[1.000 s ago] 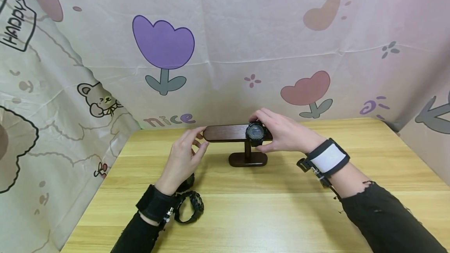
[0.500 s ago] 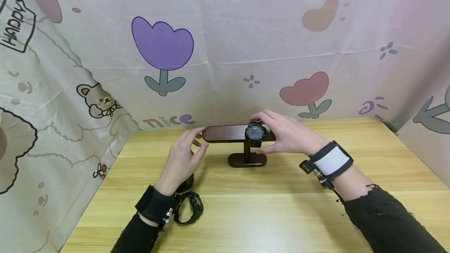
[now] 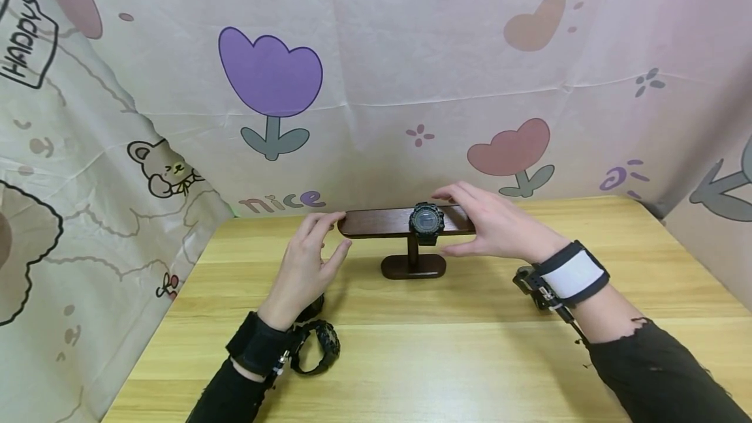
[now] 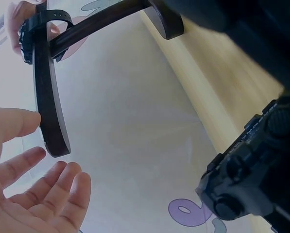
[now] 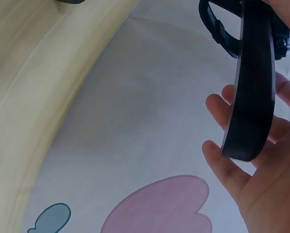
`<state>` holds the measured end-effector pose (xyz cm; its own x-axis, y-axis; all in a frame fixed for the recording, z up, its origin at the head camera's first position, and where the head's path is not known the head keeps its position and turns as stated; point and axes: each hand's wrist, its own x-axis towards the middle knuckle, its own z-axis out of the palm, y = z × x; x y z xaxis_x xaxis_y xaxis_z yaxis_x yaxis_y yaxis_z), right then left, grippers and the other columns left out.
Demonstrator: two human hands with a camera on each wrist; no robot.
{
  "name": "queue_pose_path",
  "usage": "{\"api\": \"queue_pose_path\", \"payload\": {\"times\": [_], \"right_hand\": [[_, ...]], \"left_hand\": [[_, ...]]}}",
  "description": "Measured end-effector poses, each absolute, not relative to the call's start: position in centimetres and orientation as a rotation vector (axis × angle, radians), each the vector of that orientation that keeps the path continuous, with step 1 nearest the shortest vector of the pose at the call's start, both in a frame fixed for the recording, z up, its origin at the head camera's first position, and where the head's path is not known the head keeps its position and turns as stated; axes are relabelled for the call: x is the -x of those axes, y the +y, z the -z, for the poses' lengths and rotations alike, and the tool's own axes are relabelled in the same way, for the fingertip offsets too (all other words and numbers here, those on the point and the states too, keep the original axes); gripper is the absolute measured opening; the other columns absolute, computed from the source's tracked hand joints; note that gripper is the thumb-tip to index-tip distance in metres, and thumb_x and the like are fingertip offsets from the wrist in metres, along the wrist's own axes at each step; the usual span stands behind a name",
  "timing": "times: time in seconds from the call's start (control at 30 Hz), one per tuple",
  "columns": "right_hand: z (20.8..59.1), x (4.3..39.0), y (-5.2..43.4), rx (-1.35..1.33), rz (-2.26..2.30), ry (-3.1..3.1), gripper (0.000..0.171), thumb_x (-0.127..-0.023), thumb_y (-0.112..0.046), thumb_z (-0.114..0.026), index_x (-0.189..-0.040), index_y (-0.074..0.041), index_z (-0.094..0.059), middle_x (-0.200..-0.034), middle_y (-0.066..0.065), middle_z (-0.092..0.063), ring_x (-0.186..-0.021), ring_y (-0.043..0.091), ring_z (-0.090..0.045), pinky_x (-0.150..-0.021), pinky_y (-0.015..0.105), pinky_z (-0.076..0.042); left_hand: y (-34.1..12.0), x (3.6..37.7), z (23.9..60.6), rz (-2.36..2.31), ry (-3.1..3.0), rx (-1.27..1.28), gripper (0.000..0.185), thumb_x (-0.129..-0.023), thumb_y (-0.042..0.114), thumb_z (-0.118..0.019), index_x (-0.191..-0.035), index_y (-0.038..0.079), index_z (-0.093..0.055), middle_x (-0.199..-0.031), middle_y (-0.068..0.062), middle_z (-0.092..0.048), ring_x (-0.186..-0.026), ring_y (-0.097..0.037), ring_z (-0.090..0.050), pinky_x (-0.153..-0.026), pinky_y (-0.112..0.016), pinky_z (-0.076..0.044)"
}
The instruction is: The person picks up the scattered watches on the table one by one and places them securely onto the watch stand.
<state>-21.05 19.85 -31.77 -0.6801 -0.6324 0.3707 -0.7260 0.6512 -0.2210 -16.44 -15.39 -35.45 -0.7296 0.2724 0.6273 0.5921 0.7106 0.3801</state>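
Observation:
A black digital watch (image 3: 425,219) is strapped around the crossbar of a dark wooden watch stand (image 3: 376,222), right of its post. My left hand (image 3: 298,269) is at the bar's left end, thumb and fingers spread; in the left wrist view the thumb (image 4: 18,124) is at the bar's edge. At the right end, my right hand (image 3: 508,224) has its fingers spread around the bar, apart from the watch. In the right wrist view those fingers (image 5: 222,165) lie behind and beside the bar end. Whether they touch it I cannot tell.
Beside my left wrist, another black watch (image 3: 329,348) lies on its side on the wooden table (image 3: 423,358). A further dark watch (image 3: 311,309) behind it is partly hidden by my hand. A printed cloth (image 3: 376,83) hangs close behind the stand.
My right hand has let go of the watch and moved right along the bar, its fingers spreading. The watch stays on the bar. My left fingers have loosened slightly at the left end.

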Motion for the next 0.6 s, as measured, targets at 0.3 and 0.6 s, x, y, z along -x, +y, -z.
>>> {"api": "queue_pose_path", "payload": {"times": [0.3,0.6], "right_hand": [[31.9,20.4,21.2,-0.999,-0.532,-2.637,0.093,-0.075,-0.045,-0.098,-0.15,-0.012,-0.053,-0.141,0.005,-0.064,-0.127,0.028,-0.065,-0.108,0.052,-0.055],[32.0,19.5,22.6,-0.94,-0.59,-2.664,0.093,-0.077,-0.047,-0.097,-0.152,-0.015,-0.052,-0.141,0.005,-0.062,-0.13,0.027,-0.062,-0.11,0.054,-0.053]], "left_hand": [[-15.1,16.1,35.2,0.774,-2.368,0.688,0.047,-0.099,0.014,-0.078,-0.143,0.006,-0.064,-0.131,-0.015,-0.066,-0.115,-0.032,-0.069,-0.093,-0.049,-0.06],[-14.7,15.4,34.8,0.744,-2.35,0.729,0.047,-0.099,0.014,-0.079,-0.143,0.007,-0.065,-0.131,-0.015,-0.065,-0.113,-0.03,-0.067,-0.089,-0.045,-0.06]]}}
